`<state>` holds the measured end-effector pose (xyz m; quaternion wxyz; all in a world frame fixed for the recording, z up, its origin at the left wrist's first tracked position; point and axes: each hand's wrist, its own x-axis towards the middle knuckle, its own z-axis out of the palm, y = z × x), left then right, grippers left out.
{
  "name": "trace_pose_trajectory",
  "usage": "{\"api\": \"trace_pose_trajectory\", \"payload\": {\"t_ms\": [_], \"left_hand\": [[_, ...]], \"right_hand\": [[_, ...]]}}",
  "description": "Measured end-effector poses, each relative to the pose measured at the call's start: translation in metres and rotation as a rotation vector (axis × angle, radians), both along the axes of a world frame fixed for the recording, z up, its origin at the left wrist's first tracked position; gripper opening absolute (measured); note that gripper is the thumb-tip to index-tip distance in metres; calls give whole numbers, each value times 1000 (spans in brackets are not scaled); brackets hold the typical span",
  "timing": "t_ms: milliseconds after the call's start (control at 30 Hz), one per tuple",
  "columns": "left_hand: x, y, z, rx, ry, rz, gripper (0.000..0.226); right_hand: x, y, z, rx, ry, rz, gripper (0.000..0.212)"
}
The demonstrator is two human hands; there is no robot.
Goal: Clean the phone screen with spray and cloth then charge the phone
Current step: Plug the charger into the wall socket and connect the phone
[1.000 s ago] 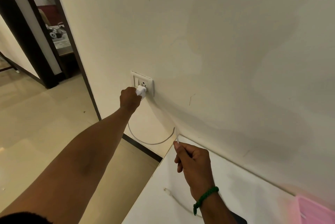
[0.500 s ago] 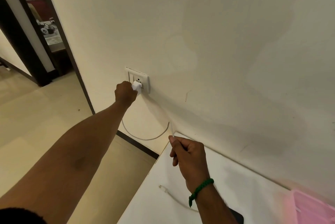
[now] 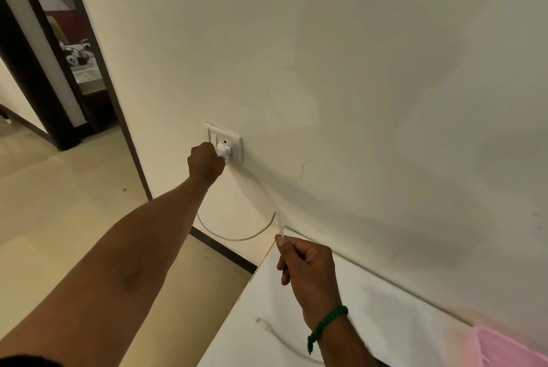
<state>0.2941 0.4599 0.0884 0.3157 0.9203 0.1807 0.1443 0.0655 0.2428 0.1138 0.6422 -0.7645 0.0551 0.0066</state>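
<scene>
Left arm is reaching out to the wall socket plate (image 3: pixel 229 137), low on the cream wall (image 3: pixel 355 70). Left hand (image 3: pixel 205 163) is gripping the white charger adapter (image 3: pixel 223 150), fingers curled round it, and holding it against the socket face. Cannot tell whether the pins are fully seated, since the hand is covering that side.

White charging cable (image 3: pixel 237 238) is hanging from the adapter side, passing behind the left forearm and sagging in a loop in front of the wall, just above the dark skirting strip (image 3: pixel 222 251). It is then rising to the near corner of the white table (image 3: pixel 400 322).

Right hand (image 3: pixel 308 270) is hovering over that table corner and pinching the cable between thumb and curled fingers, with a short stiff run of cable sticking up out of the fist. A green braided bracelet (image 3: pixel 326 326) is sitting on the right wrist.

The cable's free end is lying on the table below the right hand, with the connector tip (image 3: pixel 263 324) pointing left and plugged into nothing. The rest is curving away under the right forearm.

A pink object (image 3: pixel 510 349) is showing at the bottom right on the table, blurred, and I cannot tell what it is. Beige tile floor (image 3: pixel 59 203) is on the left. A dark-framed doorway (image 3: pixel 44 70) is opening at upper left, with clutter inside too small to make out.
</scene>
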Motion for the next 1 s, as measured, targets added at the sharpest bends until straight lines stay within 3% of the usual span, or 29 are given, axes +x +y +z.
{"api": "trace_pose_trajectory", "payload": {"t_ms": [133, 233, 333, 433, 600, 633, 700, 1000], "left_hand": [[0, 14, 2, -66, 54, -73, 22], [-1, 26, 10, -223, 134, -105, 51], [-5, 30, 19, -169, 234, -175, 71], [-17, 24, 36, -12, 210, -125, 61], [-79, -13, 59, 84, -124, -23, 30], [-95, -21, 61, 103, -134, -51, 23], [-126, -35, 59, 64, -30, -139, 30], [-260, -90, 48, -1237, 574, -272, 58]], "right_hand": [[-1, -1, 1, -8, 6, -5, 36], [-2, -1, 5, -6, 18, -2, 31], [-5, -1, 10, 21, 52, 7, 22], [-10, -2, 14, 45, 94, 17, 16], [-21, -5, 23, 95, 145, 39, 18], [-25, -5, 25, 88, 144, 43, 20], [-32, -5, 28, 62, 132, 44, 21], [-79, -11, 45, -43, 91, 17, 26]]}}
